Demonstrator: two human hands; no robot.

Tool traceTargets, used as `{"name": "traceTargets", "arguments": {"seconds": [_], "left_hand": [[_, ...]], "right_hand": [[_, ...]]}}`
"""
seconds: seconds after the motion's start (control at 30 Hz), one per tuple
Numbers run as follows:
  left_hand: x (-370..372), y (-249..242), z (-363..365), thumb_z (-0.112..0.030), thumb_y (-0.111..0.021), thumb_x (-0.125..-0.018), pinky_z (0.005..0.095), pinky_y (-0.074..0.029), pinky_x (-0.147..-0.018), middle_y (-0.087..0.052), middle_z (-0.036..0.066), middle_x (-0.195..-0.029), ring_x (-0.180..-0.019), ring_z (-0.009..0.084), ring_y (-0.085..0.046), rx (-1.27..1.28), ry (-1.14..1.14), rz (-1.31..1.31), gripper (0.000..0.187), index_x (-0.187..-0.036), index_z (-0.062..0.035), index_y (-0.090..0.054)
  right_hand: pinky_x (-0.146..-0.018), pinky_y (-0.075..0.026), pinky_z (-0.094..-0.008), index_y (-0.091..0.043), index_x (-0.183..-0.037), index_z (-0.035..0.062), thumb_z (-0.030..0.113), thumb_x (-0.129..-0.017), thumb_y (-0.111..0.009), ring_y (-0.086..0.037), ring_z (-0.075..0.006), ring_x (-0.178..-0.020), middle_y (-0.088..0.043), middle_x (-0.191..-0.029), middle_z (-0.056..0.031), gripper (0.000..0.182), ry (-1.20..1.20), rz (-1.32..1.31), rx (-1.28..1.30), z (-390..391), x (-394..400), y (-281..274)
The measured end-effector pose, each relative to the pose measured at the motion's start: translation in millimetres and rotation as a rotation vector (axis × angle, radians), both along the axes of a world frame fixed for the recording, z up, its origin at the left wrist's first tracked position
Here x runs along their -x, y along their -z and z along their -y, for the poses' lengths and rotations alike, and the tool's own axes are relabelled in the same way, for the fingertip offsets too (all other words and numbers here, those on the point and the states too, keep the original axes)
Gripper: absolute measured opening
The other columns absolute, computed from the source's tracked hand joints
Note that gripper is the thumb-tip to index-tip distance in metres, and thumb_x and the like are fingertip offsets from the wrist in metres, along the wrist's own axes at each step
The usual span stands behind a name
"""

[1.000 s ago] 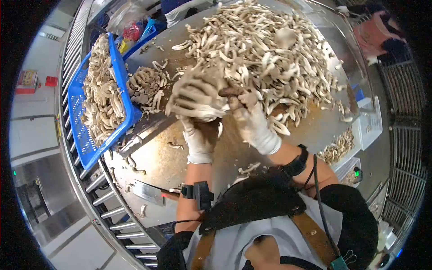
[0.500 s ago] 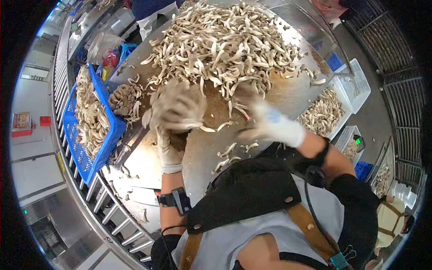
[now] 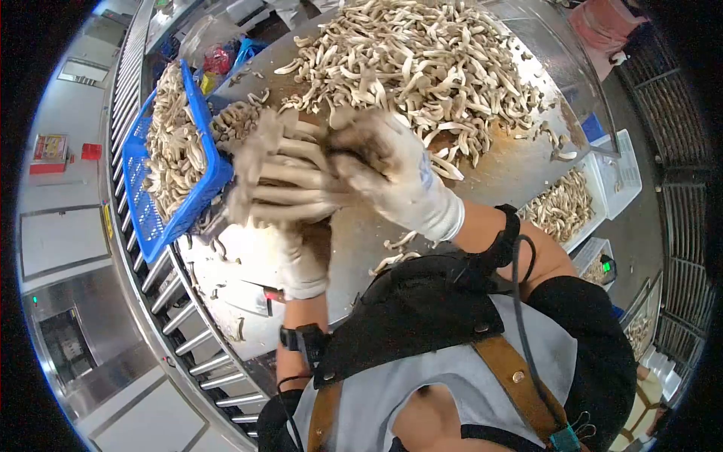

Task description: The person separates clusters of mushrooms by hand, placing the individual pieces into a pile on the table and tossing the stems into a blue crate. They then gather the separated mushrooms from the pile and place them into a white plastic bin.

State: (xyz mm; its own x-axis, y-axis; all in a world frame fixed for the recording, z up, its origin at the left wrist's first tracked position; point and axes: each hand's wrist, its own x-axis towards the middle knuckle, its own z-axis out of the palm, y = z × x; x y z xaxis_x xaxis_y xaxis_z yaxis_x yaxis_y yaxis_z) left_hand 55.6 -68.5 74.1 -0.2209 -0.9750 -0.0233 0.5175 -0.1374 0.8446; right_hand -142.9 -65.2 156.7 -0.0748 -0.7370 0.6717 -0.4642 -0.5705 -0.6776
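A blurred clump of long-stemmed mushrooms (image 3: 290, 173) is held up over the metal table by my left hand (image 3: 303, 264), gloved in white. Most of that hand's fingers are hidden beneath the clump. My right hand (image 3: 403, 177), also gloved and with dark-stained fingertips, is at the clump's right side. Its fingers curl against the stem ends, smeared a little by motion. Beyond both hands lies a big heap of loose mushrooms (image 3: 422, 68). A few stray mushrooms (image 3: 392, 260) lie near my apron.
A blue basket (image 3: 215, 169) full of mushrooms stands at the left, beside metal rollers (image 3: 181, 316). To the right is a white crate (image 3: 595, 207) holding mushrooms. A knife (image 3: 245, 296) with a red-and-black handle lies on the left. Another person in pink (image 3: 602, 26) is at the far right.
My right hand has come in from the right to the clump. My left hand still holds the clump. The whole view has shifted, with the heap now farther right.
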Motion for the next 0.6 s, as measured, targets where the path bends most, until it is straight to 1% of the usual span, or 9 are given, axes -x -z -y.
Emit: {"name": "traceTargets", "arguments": {"seconds": [0.07,0.13,0.2,0.27,0.37,0.4,0.47,0.53,0.6], "left_hand": [[18,0,-4,-0.046,-0.058,-0.091,0.0429,-0.029,-0.113,-0.039,0.002,-0.146,-0.133,0.0217,-0.037,-0.237,0.214,-0.550,0.067,-0.144,-0.0100,-0.037],[27,8,1,-0.050,-0.061,-0.088,0.0415,-0.029,-0.114,-0.041,0.003,-0.145,-0.132,0.0235,-0.040,-0.388,0.006,-0.490,0.071,-0.144,-0.0146,-0.038],[14,31,7,-0.050,-0.062,-0.087,0.0426,-0.030,-0.114,-0.042,0.003,-0.145,-0.131,0.0245,-0.041,-0.392,0.037,-0.513,0.070,-0.144,-0.0152,-0.039],[-2,43,11,-0.048,-0.062,-0.088,0.0417,-0.030,-0.113,-0.041,0.003,-0.146,-0.131,0.0246,-0.041,-0.292,0.127,-0.529,0.068,-0.144,-0.0154,-0.039],[-16,49,16,-0.041,-0.062,-0.090,0.0422,-0.035,-0.111,-0.042,0.004,-0.144,-0.130,0.0239,-0.043,-0.259,0.075,-0.464,0.064,-0.143,-0.0137,-0.038],[-19,53,17,-0.040,-0.061,-0.091,0.0433,-0.037,-0.110,-0.044,0.007,-0.142,-0.127,0.0242,-0.046,-0.296,-0.031,-0.367,0.063,-0.142,-0.0114,-0.039],[-15,34,21,-0.036,-0.060,-0.093,0.0425,-0.038,-0.109,-0.044,0.007,-0.142,-0.126,0.0234,-0.047,-0.052,0.051,-0.107,0.059,-0.143,-0.0138,-0.037],[-21,0,28,-0.028,-0.062,-0.092,0.0422,-0.040,-0.106,-0.046,0.008,-0.138,-0.125,0.0253,-0.047,0.164,0.181,0.121,0.058,-0.143,-0.0137,-0.038],[-31,-27,32,-0.028,-0.064,-0.090,0.0445,-0.039,-0.105,-0.046,0.009,-0.138,-0.125,0.0281,-0.046,0.297,0.108,0.353,0.058,-0.141,-0.0148,-0.041]], "right_hand": [[-0.078,-0.051,-0.0349,-0.060,-0.107,0.0017,0.009,-0.079,-0.070,-0.063,-0.0261,-0.087,-0.063,-0.096,-0.0134,0.030,-0.029,0.221,-0.195,-15,11,26],[-0.075,-0.053,-0.0325,-0.060,-0.111,0.0014,0.003,-0.078,-0.070,-0.063,-0.0212,-0.085,-0.063,-0.095,-0.0113,0.034,0.102,0.330,-0.506,-49,49,26],[-0.077,-0.052,-0.0340,-0.059,-0.111,0.0013,0.003,-0.081,-0.063,-0.063,-0.0216,-0.088,-0.062,-0.095,-0.0118,0.030,0.437,0.052,-0.478,-89,121,65],[-0.092,-0.048,-0.0395,-0.059,-0.118,0.0044,0.005,-0.078,-0.065,-0.059,-0.0336,-0.105,-0.061,-0.113,-0.0183,0.041,0.630,-0.691,-0.829,-152,209,81],[-0.103,-0.041,-0.0420,-0.059,-0.122,0.0065,0.009,-0.076,-0.067,-0.050,-0.0378,-0.120,-0.057,-0.125,-0.0200,0.046,0.380,-0.882,-1.294,-177,202,55],[-0.105,-0.038,-0.0425,-0.058,-0.124,0.0074,0.013,-0.076,-0.070,-0.046,-0.0389,-0.125,-0.052,-0.130,-0.0215,0.050,0.123,-0.965,-0.896,-160,197,66],[-0.109,-0.033,-0.0439,-0.050,-0.134,0.0075,0.023,-0.071,-0.076,-0.035,-0.0445,-0.131,-0.038,-0.140,-0.0264,0.070,0.005,-0.331,-0.597,-91,108,44],[-0.110,-0.030,-0.0484,-0.039,-0.140,0.0047,0.035,-0.064,-0.082,-0.036,-0.0474,-0.126,-0.039,-0.135,-0.0275,0.092,-0.291,-0.329,-0.383,-28,47,17],[-0.109,-0.028,-0.0551,-0.045,-0.136,0.0139,0.041,-0.063,-0.082,-0.031,-0.0449,-0.132,-0.040,-0.141,-0.0189,0.087,-0.391,-0.243,0.157,14,-6,-16]]}}
